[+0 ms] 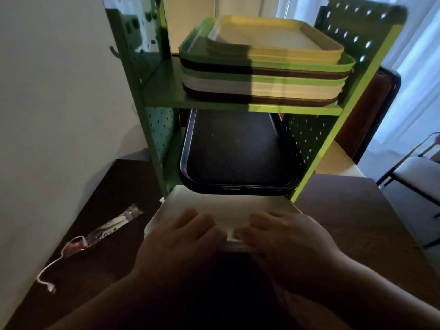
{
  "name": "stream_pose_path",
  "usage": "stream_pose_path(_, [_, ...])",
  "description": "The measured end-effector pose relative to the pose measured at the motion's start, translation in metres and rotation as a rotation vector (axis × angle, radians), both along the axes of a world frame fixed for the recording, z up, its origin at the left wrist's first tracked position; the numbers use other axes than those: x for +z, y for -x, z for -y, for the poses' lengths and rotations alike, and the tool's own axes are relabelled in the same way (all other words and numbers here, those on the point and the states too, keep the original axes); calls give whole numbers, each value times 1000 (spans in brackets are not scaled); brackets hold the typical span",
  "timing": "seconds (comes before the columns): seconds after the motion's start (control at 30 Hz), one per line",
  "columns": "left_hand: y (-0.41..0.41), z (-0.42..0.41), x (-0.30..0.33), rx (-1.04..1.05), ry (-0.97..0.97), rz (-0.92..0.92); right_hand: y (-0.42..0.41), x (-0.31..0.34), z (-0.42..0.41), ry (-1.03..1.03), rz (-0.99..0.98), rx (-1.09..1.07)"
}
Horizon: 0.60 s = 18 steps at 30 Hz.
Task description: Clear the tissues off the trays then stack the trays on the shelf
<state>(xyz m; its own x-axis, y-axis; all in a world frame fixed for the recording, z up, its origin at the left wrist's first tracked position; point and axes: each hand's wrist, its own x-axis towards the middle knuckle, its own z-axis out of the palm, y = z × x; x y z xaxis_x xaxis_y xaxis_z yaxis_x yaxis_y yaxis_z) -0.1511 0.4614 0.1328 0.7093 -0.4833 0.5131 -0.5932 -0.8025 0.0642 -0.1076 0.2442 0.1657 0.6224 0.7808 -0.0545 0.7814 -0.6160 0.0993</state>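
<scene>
step: stacking — no tissues seen on any tray
white tray (228, 206): near edge of counter (357, 210), far end under black tray (235, 153) on lower shelf (214, 104)
left hand (181, 236): fingers curled on tray's near rim
right hand (285, 236): same, gripping rim
upper stack (262, 67): full
next: likely lift slightly, slide far — onto black tray

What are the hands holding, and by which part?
Both hands, left hand and right hand, grip the white tray by its near edge, fingers on top, in front of the black tray.
</scene>
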Motion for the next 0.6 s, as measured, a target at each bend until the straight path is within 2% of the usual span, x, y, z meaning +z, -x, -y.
stream_pose_path(0.03, [-1, 0, -12, -8, -24, -20, -2, -11, 0, 38, -37, 53])
stream_pose_path(0.1, [-5, -3, -35, -52, -72, -68, 0, -30, -4, 118, -140, 25])
stream_pose_path(0.23, [-25, -11, -74, -91, -100, -260, -16, -58, -5, 88, -205, -53])
stream_pose_path(0.4, [-52, 3, -93, 93, -187, -547, -41, -97, -3, 87, -259, -151])
stream_pose_path(0.6, [-80, 12, -131, 192, -272, -557, -59, -129, 1, 7, -263, -324])
